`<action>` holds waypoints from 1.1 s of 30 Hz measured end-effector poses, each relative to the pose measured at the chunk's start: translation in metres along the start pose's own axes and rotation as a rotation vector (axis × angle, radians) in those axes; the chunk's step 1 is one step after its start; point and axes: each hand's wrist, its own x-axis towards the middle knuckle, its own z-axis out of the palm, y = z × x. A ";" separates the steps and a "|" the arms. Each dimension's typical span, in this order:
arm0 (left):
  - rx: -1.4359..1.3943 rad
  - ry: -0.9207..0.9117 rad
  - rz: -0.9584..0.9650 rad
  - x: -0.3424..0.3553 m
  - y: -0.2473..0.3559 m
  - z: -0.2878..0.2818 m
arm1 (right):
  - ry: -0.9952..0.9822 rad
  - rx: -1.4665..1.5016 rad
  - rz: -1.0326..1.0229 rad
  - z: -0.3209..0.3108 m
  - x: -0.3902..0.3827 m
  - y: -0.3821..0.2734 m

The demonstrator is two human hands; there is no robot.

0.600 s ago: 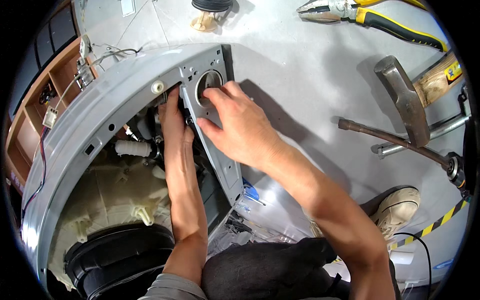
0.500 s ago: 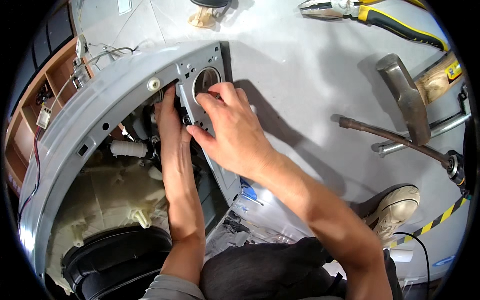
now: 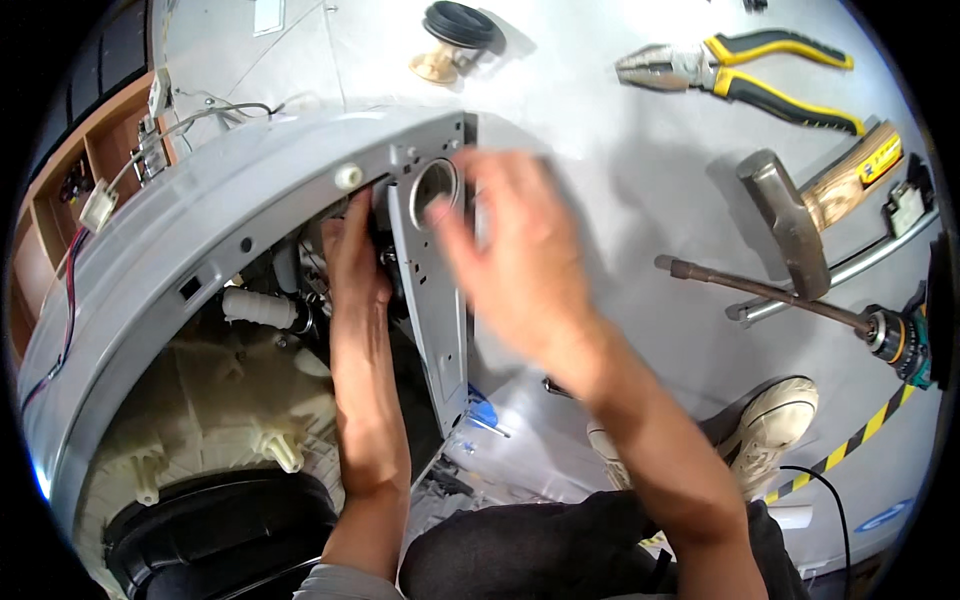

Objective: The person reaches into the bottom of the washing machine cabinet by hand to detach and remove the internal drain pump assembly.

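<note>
The tips of the left hand are hidden beneath the metal frame; what is touched there cannot be told. The right hand is blurred. The black rubber part is cut off below.

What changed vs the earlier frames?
The right hand, now blurred, moved right: its fingers left the round hole in the grey panel, though the thumb overlaps it in view. Can't tell whether anything was released. The camera view shifted. Left hand still reaches in beside the panel; pliers and hammer stayed put.
</note>
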 end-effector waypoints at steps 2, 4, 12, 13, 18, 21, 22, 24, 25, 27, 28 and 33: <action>-0.052 -0.079 -0.009 0.007 -0.007 -0.012 | 0.120 -0.211 -0.108 -0.021 0.032 0.002; -0.093 -0.010 0.026 0.006 -0.004 -0.001 | 0.248 -0.310 -0.409 -0.037 0.065 0.004; -0.037 -0.056 -0.017 -0.005 0.014 0.010 | -0.358 -0.599 -0.422 -0.049 0.156 -0.017; -0.047 -0.053 0.013 -0.006 0.013 0.011 | -0.401 -0.651 -0.429 -0.048 0.157 -0.017; -0.150 -0.060 0.068 -0.002 0.007 0.009 | -0.257 -0.387 -0.239 -0.080 0.109 -0.029; -0.051 -0.049 0.004 -0.006 0.013 0.007 | -0.175 -0.326 -0.113 -0.084 0.064 0.002; 0.051 0.145 -0.101 -0.001 0.009 0.011 | -0.146 -0.274 -0.128 -0.079 0.046 0.012; 0.002 0.081 0.009 0.001 0.007 0.008 | -0.095 -0.242 -0.120 -0.064 0.017 0.033; -0.021 0.046 0.061 0.001 0.005 0.007 | -0.087 -0.219 -0.130 -0.057 0.009 0.038; -0.094 -0.014 0.048 -0.001 0.005 0.008 | -0.073 -0.169 -0.151 -0.040 -0.003 0.044; -0.114 -0.032 0.042 0.003 0.003 0.008 | -0.053 -0.127 -0.151 -0.032 -0.005 0.042; -0.152 -0.073 0.046 -0.001 0.008 0.011 | -0.021 -0.109 -0.026 -0.009 -0.008 0.027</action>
